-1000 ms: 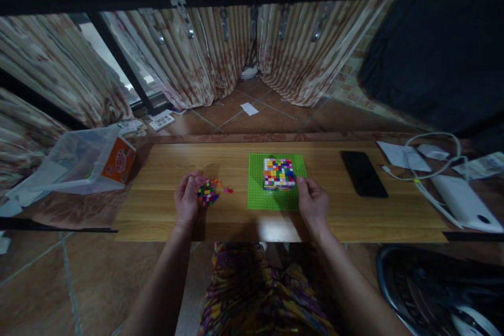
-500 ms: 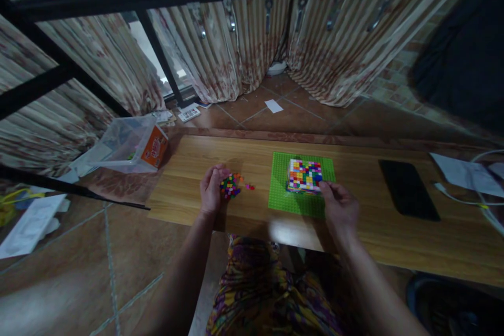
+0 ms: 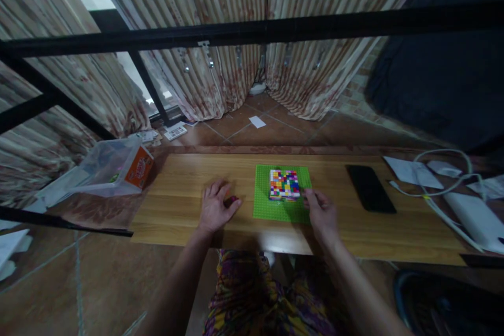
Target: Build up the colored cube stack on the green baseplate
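A low block of small multicoloured toy bricks [image 3: 284, 184] rests on a green studded baseplate [image 3: 262, 206]. My right hand [image 3: 323, 212] is at the block's right side, over the baseplate's right edge. Its thumb and fingers are pinched together, and whatever they may hold is too small to make out. Left of the baseplate, my left hand [image 3: 214, 209] lies palm down with its fingers spread. It covers a pile of loose bricks; only a dark red bit [image 3: 232, 199] shows between thumb and forefinger.
A clear plastic bin [image 3: 106, 186] with an orange label stands past the left end of the wooden table [image 3: 173, 178]. To the right lie a black phone-like slab [image 3: 370, 189], white cables [image 3: 437, 205] and a white box [image 3: 478, 220]. A black metal bar [image 3: 236, 31] crosses in front.
My left hand has gone from curled fingers beside the loose bricks to spread fingers over them. My right hand remains pinched near the block's right side. The whole view has shifted.
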Demonstrator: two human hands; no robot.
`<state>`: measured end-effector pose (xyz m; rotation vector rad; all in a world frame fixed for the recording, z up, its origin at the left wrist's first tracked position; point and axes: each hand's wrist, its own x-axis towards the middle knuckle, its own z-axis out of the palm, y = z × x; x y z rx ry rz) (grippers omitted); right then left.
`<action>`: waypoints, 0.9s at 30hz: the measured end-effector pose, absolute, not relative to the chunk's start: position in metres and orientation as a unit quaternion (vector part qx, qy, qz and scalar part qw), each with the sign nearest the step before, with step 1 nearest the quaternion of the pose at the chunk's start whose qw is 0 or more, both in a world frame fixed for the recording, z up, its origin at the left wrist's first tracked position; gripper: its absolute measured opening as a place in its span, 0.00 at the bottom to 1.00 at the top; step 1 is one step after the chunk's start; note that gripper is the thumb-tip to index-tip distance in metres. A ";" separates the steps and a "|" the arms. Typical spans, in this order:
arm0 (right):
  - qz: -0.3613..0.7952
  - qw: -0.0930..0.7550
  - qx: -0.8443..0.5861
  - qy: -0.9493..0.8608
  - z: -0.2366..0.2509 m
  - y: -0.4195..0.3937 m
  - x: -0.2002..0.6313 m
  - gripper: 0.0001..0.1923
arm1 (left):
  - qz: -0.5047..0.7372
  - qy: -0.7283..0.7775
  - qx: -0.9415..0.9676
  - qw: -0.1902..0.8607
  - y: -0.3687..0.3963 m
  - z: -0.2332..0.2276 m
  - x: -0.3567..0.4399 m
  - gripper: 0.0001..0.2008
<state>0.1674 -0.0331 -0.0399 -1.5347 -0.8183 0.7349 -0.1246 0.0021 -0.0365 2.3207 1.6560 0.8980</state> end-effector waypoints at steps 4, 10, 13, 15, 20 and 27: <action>0.234 0.589 -0.680 -0.369 -0.040 -0.041 0.201 0.24 | 0.288 0.554 0.779 0.054 0.006 -0.043 -0.126 0.17; -0.018 0.394 -0.829 -0.396 -0.035 -0.042 0.301 0.31 | 0.323 0.528 0.784 0.057 0.014 -0.050 -0.133 0.14; -0.027 0.249 -0.894 -0.373 -0.032 -0.034 0.330 0.40 | 0.332 0.523 0.782 0.063 0.018 -0.052 -0.136 0.14; -0.005 0.190 -0.914 -0.358 -0.032 -0.027 0.338 0.44 | 0.329 0.527 0.781 0.061 0.020 -0.053 -0.137 0.14; 0.013 0.152 -0.920 -0.360 -0.034 -0.013 0.341 0.47 | 0.319 0.530 0.784 0.056 0.023 -0.054 -0.140 0.15; 0.025 0.163 -0.920 -0.355 -0.031 -0.008 0.344 0.47 | 0.293 0.535 0.792 0.037 0.027 -0.050 -0.141 0.17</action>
